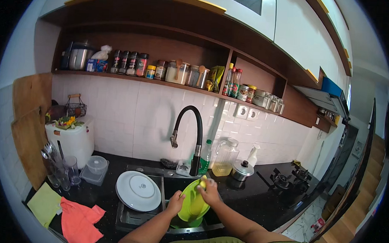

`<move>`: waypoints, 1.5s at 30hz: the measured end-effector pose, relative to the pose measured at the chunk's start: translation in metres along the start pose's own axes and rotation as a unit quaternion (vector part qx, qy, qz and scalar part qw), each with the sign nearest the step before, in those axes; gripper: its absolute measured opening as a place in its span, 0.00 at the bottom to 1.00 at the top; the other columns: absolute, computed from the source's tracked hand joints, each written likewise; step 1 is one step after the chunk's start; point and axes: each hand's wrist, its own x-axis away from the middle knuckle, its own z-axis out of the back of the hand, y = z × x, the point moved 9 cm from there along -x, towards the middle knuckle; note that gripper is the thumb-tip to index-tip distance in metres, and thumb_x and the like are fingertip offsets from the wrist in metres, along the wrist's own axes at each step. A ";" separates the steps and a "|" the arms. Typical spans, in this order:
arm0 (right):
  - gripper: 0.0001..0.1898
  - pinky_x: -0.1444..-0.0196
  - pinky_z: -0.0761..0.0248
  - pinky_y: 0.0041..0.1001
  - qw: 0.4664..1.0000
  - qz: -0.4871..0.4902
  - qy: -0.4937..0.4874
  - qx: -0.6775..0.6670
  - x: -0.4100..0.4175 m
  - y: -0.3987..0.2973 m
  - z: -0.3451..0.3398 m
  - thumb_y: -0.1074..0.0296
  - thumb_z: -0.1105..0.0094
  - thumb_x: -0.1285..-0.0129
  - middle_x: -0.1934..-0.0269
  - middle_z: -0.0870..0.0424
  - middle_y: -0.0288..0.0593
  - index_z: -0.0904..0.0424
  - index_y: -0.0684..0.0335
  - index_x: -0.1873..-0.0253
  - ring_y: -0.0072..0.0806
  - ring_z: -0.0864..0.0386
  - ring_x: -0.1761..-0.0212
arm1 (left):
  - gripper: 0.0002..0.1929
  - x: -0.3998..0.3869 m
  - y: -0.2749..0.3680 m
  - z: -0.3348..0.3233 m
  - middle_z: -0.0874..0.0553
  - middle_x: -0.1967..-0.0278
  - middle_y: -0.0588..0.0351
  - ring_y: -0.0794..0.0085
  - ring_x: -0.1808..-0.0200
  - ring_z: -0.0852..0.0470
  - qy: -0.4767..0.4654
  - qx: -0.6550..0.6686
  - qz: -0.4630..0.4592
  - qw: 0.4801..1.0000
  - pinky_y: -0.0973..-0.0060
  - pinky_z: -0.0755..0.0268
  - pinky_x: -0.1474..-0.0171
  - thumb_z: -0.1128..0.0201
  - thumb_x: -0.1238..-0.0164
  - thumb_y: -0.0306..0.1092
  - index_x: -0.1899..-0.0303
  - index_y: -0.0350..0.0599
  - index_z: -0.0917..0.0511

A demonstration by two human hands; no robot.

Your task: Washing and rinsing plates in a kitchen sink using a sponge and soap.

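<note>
A lime-green plastic bowl point(186, 203) is tilted over the black sink basin point(174, 185). My left hand point(175, 202) grips its left rim. Against the upper right of the bowl, my right hand point(209, 191) holds a yellow sponge point(203, 183), partly hidden by the fingers. Another green item point(195, 223) shows below the bowl in the basin; its shape is mostly hidden. Behind the basin rises a black faucet point(199, 128) with its metal spout pointing down; no running water can be made out.
White plates point(139, 192) lie upside down on the drainer at left. A coral cloth point(80, 220) and glasses with cutlery point(59, 171) are farther left. A green bottle point(205, 157), glass pitcher point(224, 159) and lidded pot point(242, 170) stand behind right, before a gas hob point(285, 181).
</note>
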 end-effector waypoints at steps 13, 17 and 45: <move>0.23 0.50 0.41 0.44 0.994 -0.100 0.039 -0.012 -0.008 0.062 -0.050 0.63 0.46 0.49 0.56 0.29 0.56 0.34 0.61 0.47 0.50 0.32 0.53 | 0.07 0.006 0.002 -0.006 0.26 0.71 0.60 0.80 0.70 0.30 0.007 0.147 0.079 0.986 0.80 0.35 0.64 0.54 0.31 0.35 0.64 0.42 0.33; 0.24 0.44 0.45 0.48 0.994 0.027 -0.083 -0.065 0.006 -0.020 -0.072 0.65 0.51 0.46 0.47 0.34 0.60 0.38 0.60 0.43 0.51 0.37 0.43 | 0.12 0.008 -0.004 0.010 0.22 0.67 0.56 0.76 0.65 0.26 0.109 0.065 0.050 0.991 0.79 0.34 0.59 0.52 0.32 0.36 0.55 0.38 0.30; 0.29 0.35 0.58 0.46 0.986 0.114 -0.111 -0.053 0.009 -0.046 -0.056 0.68 0.45 0.49 0.42 0.35 0.51 0.39 0.59 0.39 0.45 0.41 0.37 | 0.18 0.007 -0.014 0.009 0.23 0.58 0.51 0.72 0.55 0.26 0.029 0.149 0.093 0.984 0.76 0.36 0.51 0.51 0.33 0.39 0.49 0.36 0.32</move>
